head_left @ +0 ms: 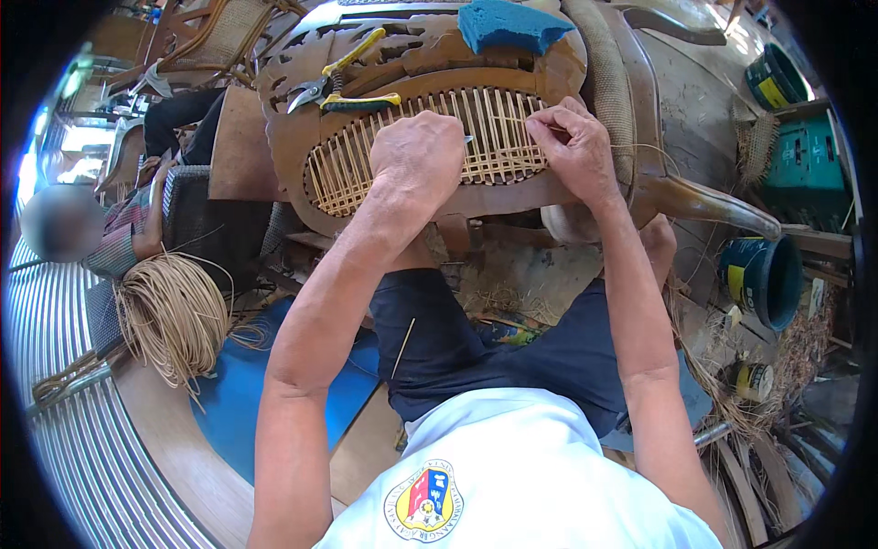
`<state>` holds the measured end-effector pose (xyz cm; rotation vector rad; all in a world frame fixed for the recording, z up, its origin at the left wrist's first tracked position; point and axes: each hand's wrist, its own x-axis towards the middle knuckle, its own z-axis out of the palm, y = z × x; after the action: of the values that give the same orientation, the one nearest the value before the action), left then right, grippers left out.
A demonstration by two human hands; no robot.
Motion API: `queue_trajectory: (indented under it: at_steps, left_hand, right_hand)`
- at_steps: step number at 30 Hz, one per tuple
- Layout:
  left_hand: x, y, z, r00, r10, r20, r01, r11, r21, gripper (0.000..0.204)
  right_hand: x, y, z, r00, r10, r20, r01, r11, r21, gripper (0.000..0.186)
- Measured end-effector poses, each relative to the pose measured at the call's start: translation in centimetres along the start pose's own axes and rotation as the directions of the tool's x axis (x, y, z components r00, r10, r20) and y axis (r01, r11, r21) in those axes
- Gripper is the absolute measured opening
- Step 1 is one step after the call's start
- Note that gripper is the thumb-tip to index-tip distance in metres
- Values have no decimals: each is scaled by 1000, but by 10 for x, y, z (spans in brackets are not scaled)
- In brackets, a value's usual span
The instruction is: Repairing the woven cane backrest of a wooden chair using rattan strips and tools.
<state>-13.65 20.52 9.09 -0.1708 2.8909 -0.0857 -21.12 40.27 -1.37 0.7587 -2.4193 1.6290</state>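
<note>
Before me lies a carved wooden chair frame (291,146) with an oval panel of woven cane strips (489,112). The panel's lower edge has a close criss-cross weave, while mostly upright strips fill the upper part. My left hand (419,151) is closed in a fist over the panel's middle, around a tool mostly hidden by the fingers; only a small shiny tip (469,139) pokes out. At the panel's right end my right hand (578,151) pinches a thin cane strand (636,146), which trails off to the right. Yellow-handled pruning shears (362,48) rest open on the frame, left of the panel's top.
Blue foam (510,26) sits on the frame's far edge. A curved wooden chair leg (709,203) juts out right. Dark buckets (761,285) and a green box (805,169) stand further right. At left are a cane coil (174,316) and another seated person (137,224).
</note>
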Motion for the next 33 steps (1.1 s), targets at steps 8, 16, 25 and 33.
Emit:
queue_trajectory:
  at_steps: [8, 16, 25, 33]
  left_hand:
    - [5, 2, 9, 995, -18, -97, 3, 989, -150, 27]
    - [3, -28, 52, 965, -71, -252, -106, 774, -625, 31]
    - [14, -8, 16, 989, -2, -145, -27, 979, -200, 28]
    - [10, -26, 22, 989, -14, -144, -40, 931, -364, 30]
  right_hand:
    - [-1, 7, -5, 1000, -20, -20, 21, 998, 53, 8]
    - [2, 11, -4, 1000, -9, -12, 10, 994, 113, 9]
    - [3, 6, -5, 1000, 14, -15, -12, 996, 90, 10]
    - [4, 4, -7, 998, 55, -7, -54, 994, 91, 10]
